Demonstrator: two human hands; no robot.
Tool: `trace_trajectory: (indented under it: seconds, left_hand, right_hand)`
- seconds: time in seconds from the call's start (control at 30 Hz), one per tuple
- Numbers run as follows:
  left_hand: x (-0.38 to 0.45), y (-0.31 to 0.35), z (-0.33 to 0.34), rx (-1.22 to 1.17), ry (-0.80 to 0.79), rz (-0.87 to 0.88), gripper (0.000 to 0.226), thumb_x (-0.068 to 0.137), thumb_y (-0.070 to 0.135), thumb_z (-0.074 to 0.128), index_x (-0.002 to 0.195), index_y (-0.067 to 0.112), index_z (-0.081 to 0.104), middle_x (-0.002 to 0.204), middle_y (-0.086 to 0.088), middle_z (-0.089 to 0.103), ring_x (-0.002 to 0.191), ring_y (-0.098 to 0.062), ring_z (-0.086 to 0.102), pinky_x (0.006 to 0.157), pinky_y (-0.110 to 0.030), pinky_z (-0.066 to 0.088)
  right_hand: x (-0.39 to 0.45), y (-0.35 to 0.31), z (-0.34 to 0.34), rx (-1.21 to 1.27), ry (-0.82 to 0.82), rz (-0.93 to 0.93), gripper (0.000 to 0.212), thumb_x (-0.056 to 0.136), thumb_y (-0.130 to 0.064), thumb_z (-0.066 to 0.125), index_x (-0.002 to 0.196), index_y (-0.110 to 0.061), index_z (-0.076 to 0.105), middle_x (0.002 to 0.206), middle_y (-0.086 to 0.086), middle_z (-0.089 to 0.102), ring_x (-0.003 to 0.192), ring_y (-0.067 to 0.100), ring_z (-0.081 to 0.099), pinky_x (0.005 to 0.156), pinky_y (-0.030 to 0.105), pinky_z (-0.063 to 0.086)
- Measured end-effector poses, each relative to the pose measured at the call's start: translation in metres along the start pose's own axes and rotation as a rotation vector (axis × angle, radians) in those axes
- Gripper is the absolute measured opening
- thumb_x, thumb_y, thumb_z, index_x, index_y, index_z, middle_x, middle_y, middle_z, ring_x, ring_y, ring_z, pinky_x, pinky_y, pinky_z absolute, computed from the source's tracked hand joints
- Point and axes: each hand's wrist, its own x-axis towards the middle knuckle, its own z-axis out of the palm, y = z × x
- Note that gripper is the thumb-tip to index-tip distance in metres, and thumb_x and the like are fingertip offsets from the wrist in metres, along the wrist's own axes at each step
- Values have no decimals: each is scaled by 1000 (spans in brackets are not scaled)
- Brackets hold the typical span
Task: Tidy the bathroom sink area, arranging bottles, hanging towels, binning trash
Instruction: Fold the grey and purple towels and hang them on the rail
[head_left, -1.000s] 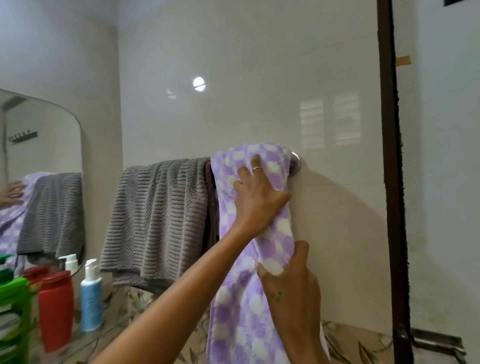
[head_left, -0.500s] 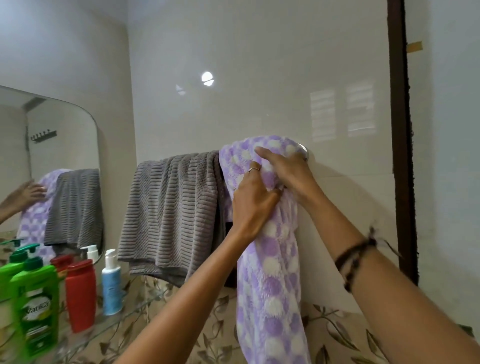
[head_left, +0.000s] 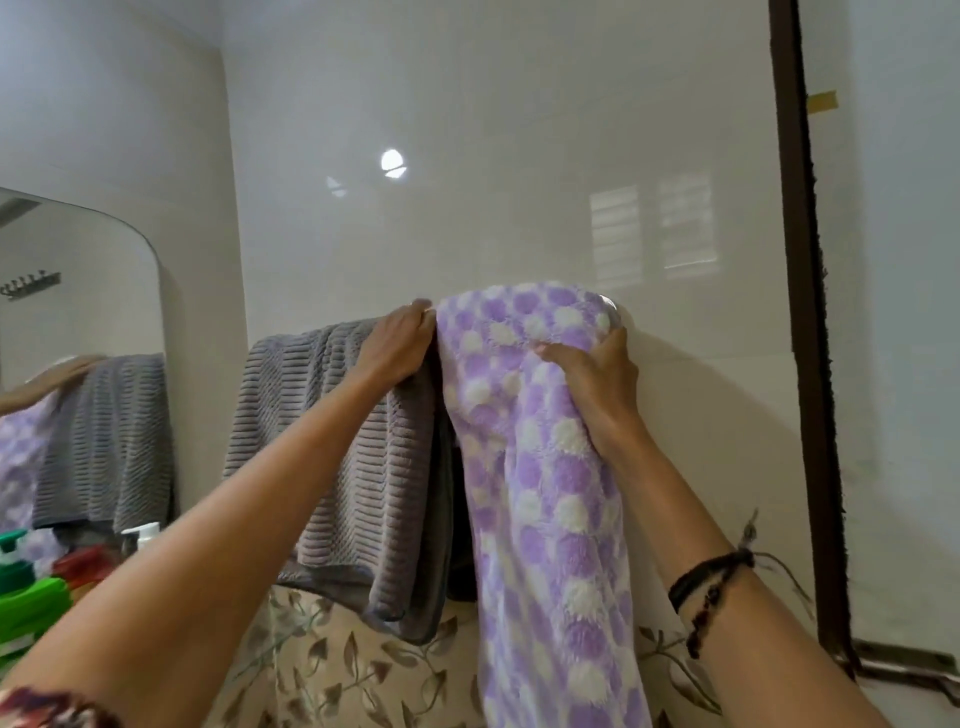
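Note:
A purple and white checked towel (head_left: 545, 493) hangs over the right end of the wall rail, whose chrome end cap (head_left: 612, 305) peeks out above it. My right hand (head_left: 597, 379) grips the towel's right side just below the rail. My left hand (head_left: 400, 340) is closed over the rail at the seam between this towel and the grey ribbed towel (head_left: 332, 441), which hangs to the left. The rail itself is hidden under both towels.
A mirror (head_left: 78, 322) on the left wall reflects both towels. Below it stand a green pump bottle (head_left: 26, 608), a red bottle (head_left: 83, 566) and a white pump top (head_left: 143, 535). A dark door frame (head_left: 810, 364) rises at the right. Leaf-patterned tiles (head_left: 332, 670) run below.
My left hand moved from the front of the purple towel up to the rail at its left edge. My right hand slid from the towel's top down onto its right side.

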Motion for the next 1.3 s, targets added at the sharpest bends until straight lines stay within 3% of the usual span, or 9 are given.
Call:
trace_trajectory:
  seconds: [0.27,0.4,0.53,0.6,0.7,0.9,1.03,1.17,1.3]
  left_hand:
    - [24,-14,37,184,240,39,28,94,21,38,92,4,61,104,-20,68,104,-40,53,91,-42,33]
    - [28,-21,40,244,267,87,24,91,18,43,90,1,60,100,-22,68,105,-38,53,88,-41,34]
    - [32,-24,45,274,311,88,23,90,12,42,90,0,61,97,-22,68,105,-38,54,89,-41,33]
    - [33,-24,46,273,319,79,22,90,10,42,91,-1,62,97,-23,68,106,-39,53,91,-42,32]
    - [33,-24,45,272,299,74,22,90,9,42,90,-3,60,96,-24,67,106,-39,53,92,-42,31]
    - [32,-23,43,282,267,80,22,91,12,43,86,-3,59,97,-25,66,105,-39,52,87,-42,32]
    - [32,-21,39,245,239,51,24,91,9,40,92,-7,58,101,-29,63,108,-40,50,91,-42,31]
    - [32,-25,40,141,221,-28,25,91,1,38,97,-11,59,107,-34,59,111,-41,47,96,-40,27]
    - [27,-25,41,33,161,-42,23,92,13,47,94,-4,63,106,-31,64,100,-39,60,89,-42,45]
  right_hand:
    - [-28,15,-15,13,42,-39,42,71,-26,75,105,-18,53,100,-6,67,90,16,65,81,33,53]
    - [-48,29,-20,-57,31,-89,33,72,-33,76,94,-26,52,89,-16,66,78,1,65,67,19,53]
    - [-34,22,-24,-182,-70,-37,45,69,-47,74,104,-26,56,97,-9,69,88,17,68,85,40,55]
    - [-14,6,-17,-155,-133,-24,58,66,-58,71,112,-25,59,105,-5,71,94,19,68,91,42,53]
    - [8,-9,3,-138,-11,-30,82,66,-57,72,129,-14,42,119,-4,57,109,21,57,97,37,47]
    - [-15,13,6,33,91,-89,57,71,-29,78,122,-21,52,105,-11,65,95,9,63,87,28,52]
    - [-34,23,0,79,120,-55,38,71,-30,77,102,-21,57,98,-7,68,87,11,66,79,31,56]
    - [-77,55,-14,57,123,-20,33,66,-34,80,92,-31,60,84,-16,69,73,-7,65,65,13,52]
    - [-117,86,-34,-13,106,200,33,59,-46,76,84,-32,60,73,-12,68,69,-1,62,60,25,46]
